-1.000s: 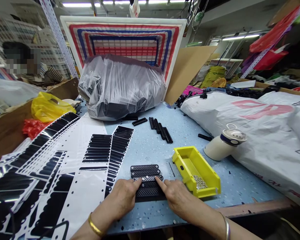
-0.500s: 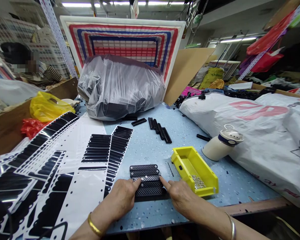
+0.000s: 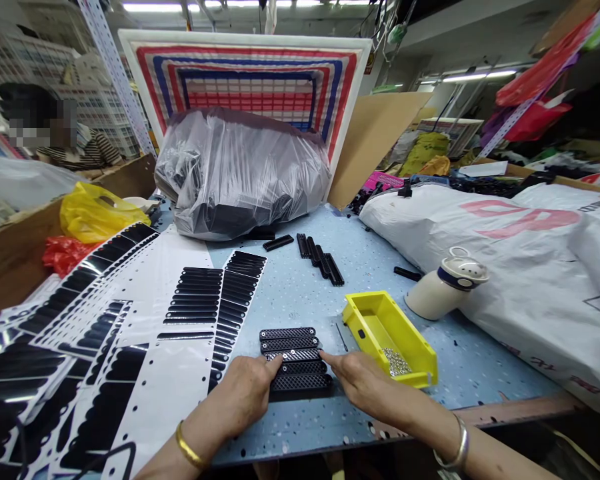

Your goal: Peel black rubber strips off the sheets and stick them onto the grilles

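Observation:
Several black strips with a cross-hatched face lie stacked side by side in front of me, with small silver dots near their ends. My left hand [image 3: 250, 383] is closed, its thumb and forefinger on the left end of a middle black strip [image 3: 297, 355]. At the right end of that strip, my right hand [image 3: 355, 373] presses with an outstretched forefinger while its other fingers are curled in. What lies under the fingertips is hidden. Just right of the strips are a thin dark rod [image 3: 342, 337] and a yellow bin [image 3: 413, 340] holding small silver metal parts [image 3: 397, 362].
Sheets of black adhesive strips [image 3: 193, 297] cover the table's left side. Several black pieces [image 3: 320, 260] lie farther back, before a plastic-wrapped bundle [image 3: 245, 173]. A cream bottle [image 3: 430, 293] leans by a large white sack [image 3: 525, 267]. Another person [image 3: 80, 147] is at far left.
My right forearm and hand have shifted slightly, the fingertip staying at the strip's right end. My left hand is almost unmoved, and the strips stay in place.

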`<state>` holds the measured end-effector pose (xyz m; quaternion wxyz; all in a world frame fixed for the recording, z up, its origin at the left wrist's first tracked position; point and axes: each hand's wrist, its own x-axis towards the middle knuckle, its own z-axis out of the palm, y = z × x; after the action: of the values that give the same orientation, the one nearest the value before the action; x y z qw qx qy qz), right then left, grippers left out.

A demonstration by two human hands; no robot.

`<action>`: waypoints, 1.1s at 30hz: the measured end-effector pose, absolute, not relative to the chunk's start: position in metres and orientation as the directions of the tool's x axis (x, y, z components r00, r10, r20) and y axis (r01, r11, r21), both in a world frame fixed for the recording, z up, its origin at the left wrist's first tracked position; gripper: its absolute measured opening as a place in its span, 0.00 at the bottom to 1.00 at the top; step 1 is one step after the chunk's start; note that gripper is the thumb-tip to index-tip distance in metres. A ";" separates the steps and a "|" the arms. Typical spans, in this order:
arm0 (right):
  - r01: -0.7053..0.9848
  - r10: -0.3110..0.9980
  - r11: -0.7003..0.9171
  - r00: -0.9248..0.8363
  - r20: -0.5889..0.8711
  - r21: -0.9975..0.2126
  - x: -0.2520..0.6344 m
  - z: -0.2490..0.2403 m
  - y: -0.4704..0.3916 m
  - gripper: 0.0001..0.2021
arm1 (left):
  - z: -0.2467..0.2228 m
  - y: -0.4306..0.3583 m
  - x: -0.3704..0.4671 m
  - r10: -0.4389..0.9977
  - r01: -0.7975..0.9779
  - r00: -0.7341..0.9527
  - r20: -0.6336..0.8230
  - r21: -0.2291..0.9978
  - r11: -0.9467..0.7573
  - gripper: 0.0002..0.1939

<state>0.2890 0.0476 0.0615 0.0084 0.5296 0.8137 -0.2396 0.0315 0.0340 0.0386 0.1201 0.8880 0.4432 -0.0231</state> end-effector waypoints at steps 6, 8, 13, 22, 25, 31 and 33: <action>0.833 0.814 0.456 -0.533 -0.230 -0.315 0.293 0.050 0.047 0.22 | 0.042 0.033 0.032 0.782 0.795 0.605 -0.152 0.183 -0.579 0.27; 0.809 0.791 0.577 -0.587 -0.173 -0.110 0.295 0.038 0.040 0.30 | 0.042 0.033 0.032 0.781 0.793 0.607 -0.146 0.178 -0.583 0.27; 0.756 0.755 0.654 -0.653 -0.054 0.011 0.302 0.015 0.034 0.33 | 0.044 0.033 0.030 0.778 0.785 0.616 -0.124 0.179 -0.593 0.28; 0.749 0.748 0.663 -0.662 0.047 -0.010 0.309 -0.006 0.041 0.35 | 0.043 0.032 0.025 0.778 0.783 0.621 -0.098 0.130 -0.609 0.29; 0.755 0.753 0.656 -0.655 0.059 0.018 0.311 -0.009 0.039 0.35 | 0.036 0.029 0.019 0.779 0.786 0.618 -0.106 0.083 -0.612 0.33; 0.739 0.736 0.673 -0.673 0.069 0.037 0.311 -0.012 0.039 0.35 | 0.029 0.025 0.003 0.800 0.806 0.591 -0.102 0.017 -0.592 0.38; 0.746 0.744 0.664 -0.666 0.059 0.046 0.310 -0.011 0.039 0.35 | 0.029 0.025 0.002 0.797 0.803 0.593 -0.110 0.007 -0.596 0.38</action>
<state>0.3098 0.0389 -0.0106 -0.0176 0.4085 0.9120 0.0332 0.0022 0.0248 0.0294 0.0280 0.8922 0.4483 -0.0475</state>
